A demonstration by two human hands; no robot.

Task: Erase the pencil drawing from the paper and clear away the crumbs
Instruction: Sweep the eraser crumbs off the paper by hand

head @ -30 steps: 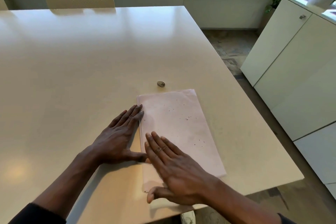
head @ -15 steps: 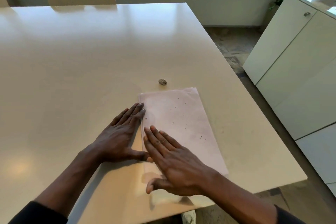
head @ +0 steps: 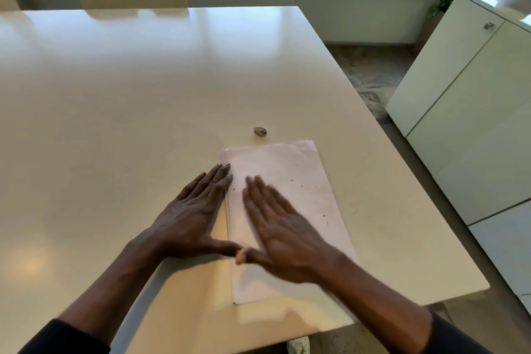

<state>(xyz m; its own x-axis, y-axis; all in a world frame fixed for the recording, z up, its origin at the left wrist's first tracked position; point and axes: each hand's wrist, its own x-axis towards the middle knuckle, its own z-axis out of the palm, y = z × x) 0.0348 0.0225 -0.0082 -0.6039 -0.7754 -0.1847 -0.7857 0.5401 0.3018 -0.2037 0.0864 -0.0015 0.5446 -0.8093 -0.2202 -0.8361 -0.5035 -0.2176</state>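
Flat left hand (head: 195, 215) holds the paper (head: 301, 169). Flat right hand (head: 284, 234) seems to wipe. Next, push crumbs (head: 291, 180) right.

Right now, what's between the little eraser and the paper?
Nothing. The head view shows only a bare strip of table between the eraser and the far edge of the paper.

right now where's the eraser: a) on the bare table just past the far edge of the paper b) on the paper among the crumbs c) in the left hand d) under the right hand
A: the eraser lies on the table just beyond the far edge of the paper, and both the left hand and the right hand lie flat, away from it.
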